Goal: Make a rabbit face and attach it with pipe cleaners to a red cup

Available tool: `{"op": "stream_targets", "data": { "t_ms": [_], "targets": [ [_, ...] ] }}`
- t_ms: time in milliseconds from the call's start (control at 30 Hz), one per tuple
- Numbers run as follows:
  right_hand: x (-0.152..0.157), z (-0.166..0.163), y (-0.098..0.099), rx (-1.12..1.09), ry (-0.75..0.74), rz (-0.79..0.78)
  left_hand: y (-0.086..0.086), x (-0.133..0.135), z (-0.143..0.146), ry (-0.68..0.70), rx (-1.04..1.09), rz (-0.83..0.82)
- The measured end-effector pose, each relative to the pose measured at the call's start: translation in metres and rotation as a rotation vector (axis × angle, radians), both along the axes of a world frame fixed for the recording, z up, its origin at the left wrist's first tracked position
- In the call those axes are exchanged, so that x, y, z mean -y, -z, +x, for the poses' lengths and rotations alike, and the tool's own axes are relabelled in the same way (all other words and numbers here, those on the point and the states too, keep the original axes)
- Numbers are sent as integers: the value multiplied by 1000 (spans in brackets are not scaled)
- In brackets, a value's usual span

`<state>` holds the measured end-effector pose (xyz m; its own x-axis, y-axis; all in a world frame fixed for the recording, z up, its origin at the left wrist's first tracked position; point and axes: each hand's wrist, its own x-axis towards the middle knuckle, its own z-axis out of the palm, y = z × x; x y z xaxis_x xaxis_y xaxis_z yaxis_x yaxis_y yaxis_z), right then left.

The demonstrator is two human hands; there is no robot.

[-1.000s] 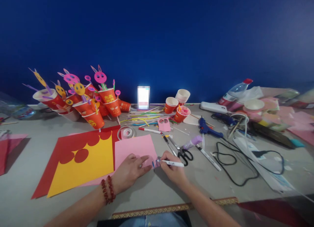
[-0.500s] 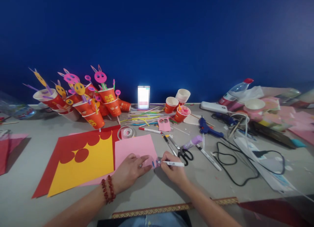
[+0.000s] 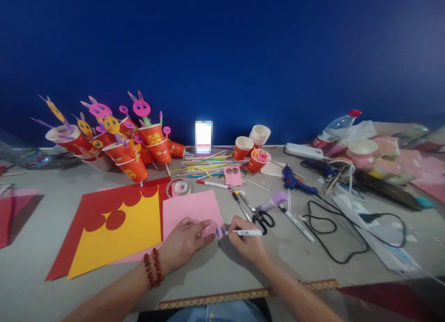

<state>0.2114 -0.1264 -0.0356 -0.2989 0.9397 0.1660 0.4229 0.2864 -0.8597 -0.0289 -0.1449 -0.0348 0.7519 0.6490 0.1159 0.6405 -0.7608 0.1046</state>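
Pink paper [image 3: 191,208] lies on the table in front of me, with small dark blue marks near its lower right corner. My left hand [image 3: 186,241] rests flat on its lower edge, fingers apart, just left of the marks. In my right hand [image 3: 245,241] is a white marker [image 3: 248,232] labelled Acrylic, its tip pointing left at the paper's right edge beside the marks. Whether the tip touches the paper I cannot tell. Left of the pink sheet lie yellow paper [image 3: 118,248] with a scalloped edge and red paper [image 3: 69,248] beneath it.
Scissors [image 3: 262,220], a purple glue stick [image 3: 274,201] and another marker [image 3: 297,224] lie right of the paper. Beyond are a blue glue gun [image 3: 299,183] with its black cord and a power strip [image 3: 375,241]. Red paper cups [image 3: 134,169] with bunny figures stand at back left.
The marker tip has drawn slightly right, off the marks, and a second blue mark shows more plainly. My left hand stays in place.
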Motion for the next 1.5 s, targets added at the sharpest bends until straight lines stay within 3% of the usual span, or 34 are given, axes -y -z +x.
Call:
{"op": "stream_targets", "data": {
  "t_ms": [1500],
  "targets": [
    [0,-1,2,-21,18,-28,0,0,0,-3,12,1]
  ]
}}
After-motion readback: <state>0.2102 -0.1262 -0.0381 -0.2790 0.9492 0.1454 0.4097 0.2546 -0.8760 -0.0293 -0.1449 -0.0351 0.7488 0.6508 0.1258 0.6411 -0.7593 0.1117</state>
